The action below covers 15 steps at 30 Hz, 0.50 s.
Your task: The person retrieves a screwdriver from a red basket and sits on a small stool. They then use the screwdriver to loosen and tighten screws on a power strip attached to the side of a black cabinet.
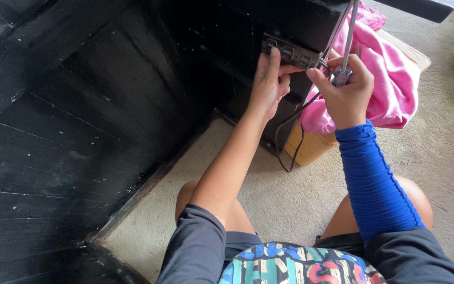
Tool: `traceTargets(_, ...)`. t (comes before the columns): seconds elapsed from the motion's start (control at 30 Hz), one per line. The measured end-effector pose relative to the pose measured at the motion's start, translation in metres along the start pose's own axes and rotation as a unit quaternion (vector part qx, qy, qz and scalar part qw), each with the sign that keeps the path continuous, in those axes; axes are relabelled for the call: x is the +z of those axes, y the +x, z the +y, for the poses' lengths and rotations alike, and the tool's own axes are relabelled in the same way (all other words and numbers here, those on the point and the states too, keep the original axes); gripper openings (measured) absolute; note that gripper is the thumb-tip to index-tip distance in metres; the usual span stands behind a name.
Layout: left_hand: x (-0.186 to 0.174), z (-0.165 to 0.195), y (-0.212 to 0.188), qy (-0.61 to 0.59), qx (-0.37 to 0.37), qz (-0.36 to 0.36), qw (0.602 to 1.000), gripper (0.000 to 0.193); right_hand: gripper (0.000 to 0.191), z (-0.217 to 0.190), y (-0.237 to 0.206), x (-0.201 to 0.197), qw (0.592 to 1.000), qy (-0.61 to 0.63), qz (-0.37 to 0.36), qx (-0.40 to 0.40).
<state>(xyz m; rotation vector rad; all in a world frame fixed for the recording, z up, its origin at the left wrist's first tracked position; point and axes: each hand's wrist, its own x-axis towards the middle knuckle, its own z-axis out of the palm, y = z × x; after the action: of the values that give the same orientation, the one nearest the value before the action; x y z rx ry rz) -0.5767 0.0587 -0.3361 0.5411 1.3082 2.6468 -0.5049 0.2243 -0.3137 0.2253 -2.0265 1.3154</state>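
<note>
The grey metal power strip point(289, 52) with its row of sockets is fixed high on the black painted wooden wall point(69, 131), near the top of the view and just left of a pink cloth. That wall, made of wide dark boards with pale scuffs, fills the whole left half of the picture and meets the pale concrete floor point(290, 200) along a slanting edge. The person kneels on this floor, bare knees showing below dark shorts. The crumpled pink cloth point(390, 84) lies draped over a tan wooden box point(311, 147) that stands against the wall to the right of the strip. A thin black cable point(290, 137) hangs from the strip in a loop down toward the floor beside the box. The left hand point(269, 84), its arm bare, lies flat against the strip with the fingers stretched up over the sockets, grip released. The right hand point(345, 92), its forearm in a ribbed blue sleeve point(374, 184), is clenched around the handle of a slim metal screwdriver point(349, 31), whose shaft points upward just beside the strip's right end.
</note>
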Motion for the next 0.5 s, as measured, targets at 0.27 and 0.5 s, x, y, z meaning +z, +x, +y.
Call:
traceTargets(0.27, 0.0007, 0.0021, -0.001, -0.004, 0.0, -0.01, 1.0, 0.042, 0.031, -0.0011, -0.0006, -0.0015, 1.0, -0.004, -0.001, 0.006)
traceTargets(0.5, 0.001, 0.0019, -0.0012, 0.003, 0.006, -0.007, 1.0, 0.042, 0.03, -0.0015, -0.0021, -0.0017, 1.0, -0.017, 0.002, -0.01)
